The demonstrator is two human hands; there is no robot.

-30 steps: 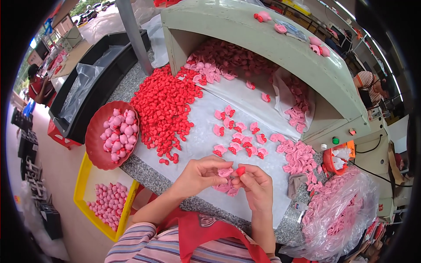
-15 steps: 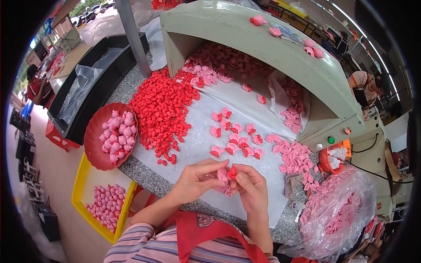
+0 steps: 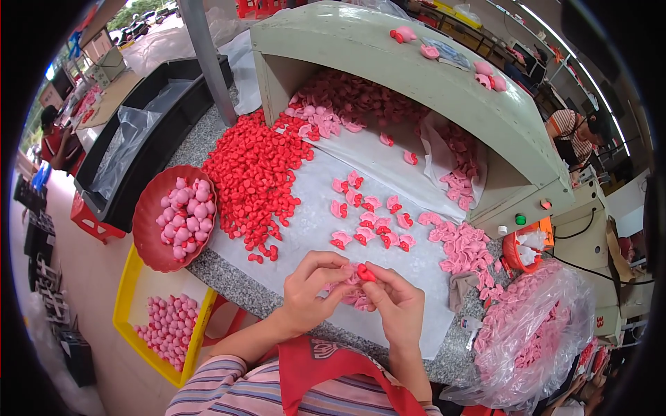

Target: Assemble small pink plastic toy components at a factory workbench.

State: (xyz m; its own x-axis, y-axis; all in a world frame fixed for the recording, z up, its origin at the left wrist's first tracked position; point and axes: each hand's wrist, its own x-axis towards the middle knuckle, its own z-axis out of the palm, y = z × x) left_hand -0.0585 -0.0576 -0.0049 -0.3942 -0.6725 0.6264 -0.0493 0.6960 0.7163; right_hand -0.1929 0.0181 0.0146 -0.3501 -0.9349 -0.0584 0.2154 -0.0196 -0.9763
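Observation:
Over the near part of the white sheet point(image 3: 309, 253), my left hand point(image 3: 305, 295) pinches a small pink molded piece point(image 3: 349, 277). My right hand point(image 3: 399, 303) grips a small glossy red bow-shaped piece point(image 3: 365, 272) between thumb and fingertips. The two pieces meet, the red one against the pink one's right side; my fingers hide just how they join. More pink pieces point(image 3: 361, 302) lie right under my hands. Beyond them sit several pink-and-red joined pieces point(image 3: 371, 203) in loose rows. A heap of red pieces point(image 3: 253, 173) covers the sheet's left side.
An arched pale-green housing point(image 3: 416, 66) stands at the back, pink pieces inside. Left are a red bowl point(image 3: 142, 222), a black crate point(image 3: 104, 201) and a yellow tray point(image 3: 125, 295). Right are loose pink pieces point(image 3: 461, 249), a glue-bottle basket point(image 3: 512, 253) and a clear bag point(image 3: 534, 326).
The red piece has moved slightly left and turned against the pink piece. My hands have drawn closer together, and the left fingers have shifted their hold.

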